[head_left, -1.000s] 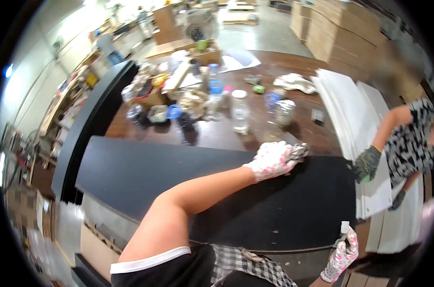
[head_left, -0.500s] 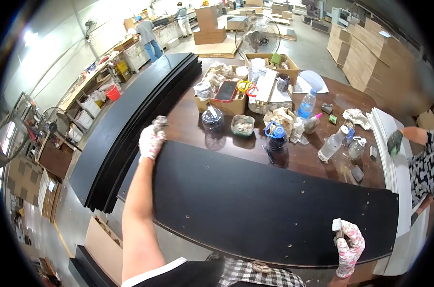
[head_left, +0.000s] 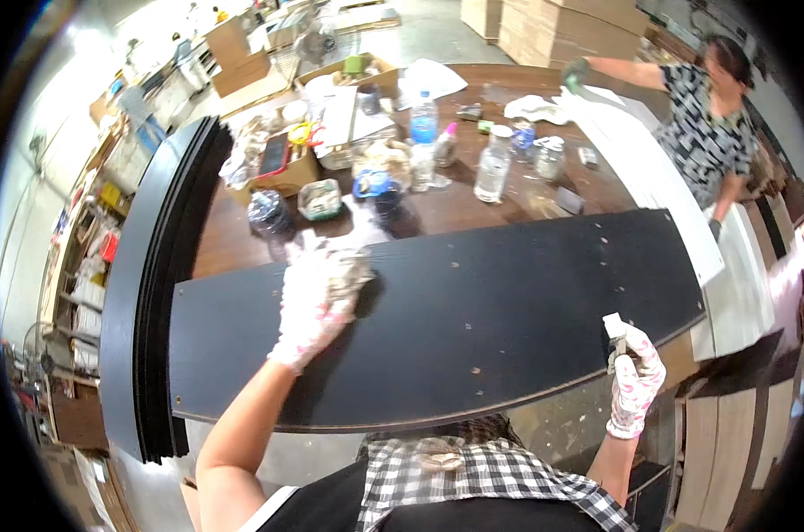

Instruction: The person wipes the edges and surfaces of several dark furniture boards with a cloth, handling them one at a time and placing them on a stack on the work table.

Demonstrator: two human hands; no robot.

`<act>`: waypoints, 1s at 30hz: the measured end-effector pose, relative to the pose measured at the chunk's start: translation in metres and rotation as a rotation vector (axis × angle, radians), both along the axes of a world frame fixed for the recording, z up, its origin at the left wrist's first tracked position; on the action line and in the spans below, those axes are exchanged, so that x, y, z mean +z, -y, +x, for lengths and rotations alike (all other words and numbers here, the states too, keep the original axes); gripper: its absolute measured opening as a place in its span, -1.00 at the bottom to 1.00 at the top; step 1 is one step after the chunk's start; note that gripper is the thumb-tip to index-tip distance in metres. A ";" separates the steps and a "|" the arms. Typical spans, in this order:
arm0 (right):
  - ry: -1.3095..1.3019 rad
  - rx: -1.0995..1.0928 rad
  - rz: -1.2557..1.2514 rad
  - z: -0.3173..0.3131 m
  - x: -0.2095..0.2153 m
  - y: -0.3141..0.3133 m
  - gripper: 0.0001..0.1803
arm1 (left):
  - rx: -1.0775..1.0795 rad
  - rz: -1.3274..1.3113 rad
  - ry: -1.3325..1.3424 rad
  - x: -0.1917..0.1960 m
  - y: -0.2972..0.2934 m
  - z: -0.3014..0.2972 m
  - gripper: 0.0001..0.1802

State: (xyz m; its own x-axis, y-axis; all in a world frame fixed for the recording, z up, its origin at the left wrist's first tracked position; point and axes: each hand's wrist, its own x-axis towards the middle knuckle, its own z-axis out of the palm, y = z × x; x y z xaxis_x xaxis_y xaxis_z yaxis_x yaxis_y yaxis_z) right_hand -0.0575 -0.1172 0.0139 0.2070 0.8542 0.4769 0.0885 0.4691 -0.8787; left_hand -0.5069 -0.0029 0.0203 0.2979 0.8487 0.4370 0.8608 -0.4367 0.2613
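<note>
— Item one, the board?
— Black board (head_left: pixel 473 301), long and flat, lying across the brown table (head_left: pixel 229 253); small pale marks (head_left: pixel 479 371) scattered over its face.
— Left hand (head_left: pixel 317 301)?
— Gloved, fingers curled over a crumpled greyish cloth (head_left: pixel 353 273) at the board's left part; blurred, so whether the cloth touches, cannot tell.
— Right hand (head_left: pixel 635 381)?
— Gloved, fingers narrow, pinching a small white block (head_left: pixel 613 325) near the board's front right edge.
— Handling notes?
— Judged best: cloth kept flat under the palm, even pressure, overlapping strokes, elbow clear of the edge.
</note>
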 end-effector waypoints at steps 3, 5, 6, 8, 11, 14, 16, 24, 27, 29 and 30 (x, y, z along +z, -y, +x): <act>-0.072 -0.123 0.025 0.048 -0.011 0.028 -0.62 | -0.274 0.009 -0.060 0.001 -0.035 0.126 -0.68; -0.087 -0.226 -0.027 0.081 -0.013 0.055 -0.62 | -0.568 -0.001 -0.003 -0.003 -0.046 0.224 -0.66; -0.082 -0.281 0.006 0.101 -0.020 0.067 -0.61 | -0.737 0.001 0.096 -0.007 -0.039 0.273 -0.63; -0.061 -0.372 -0.047 0.138 -0.026 0.091 -0.63 | -1.024 0.005 0.248 -0.042 -0.007 0.367 -0.54; 0.090 -0.518 0.033 0.196 -0.031 0.132 -0.59 | -1.285 -0.411 0.193 -0.029 0.033 0.435 -0.32; -0.018 -0.627 0.035 0.235 -0.043 0.156 -0.62 | -0.984 0.049 0.733 -0.013 -0.043 0.400 -0.60; -0.158 -0.757 0.068 0.256 -0.064 0.167 -0.63 | -0.459 -0.065 0.397 -0.016 -0.095 0.361 -0.66; -0.317 -0.663 0.123 0.281 -0.071 0.146 -0.62 | -1.217 -0.269 0.321 -0.062 0.010 0.534 -0.58; -0.247 -0.698 0.143 0.300 -0.061 0.149 -0.63 | -1.254 -0.476 0.345 -0.027 0.009 0.515 -0.50; -0.252 -0.702 0.148 0.303 -0.061 0.147 -0.64 | -0.980 -0.909 0.772 -0.017 -0.051 0.479 -0.50; -0.243 -0.677 0.184 0.304 -0.062 0.145 -0.65 | -0.847 -0.572 0.531 -0.018 -0.075 0.466 -0.51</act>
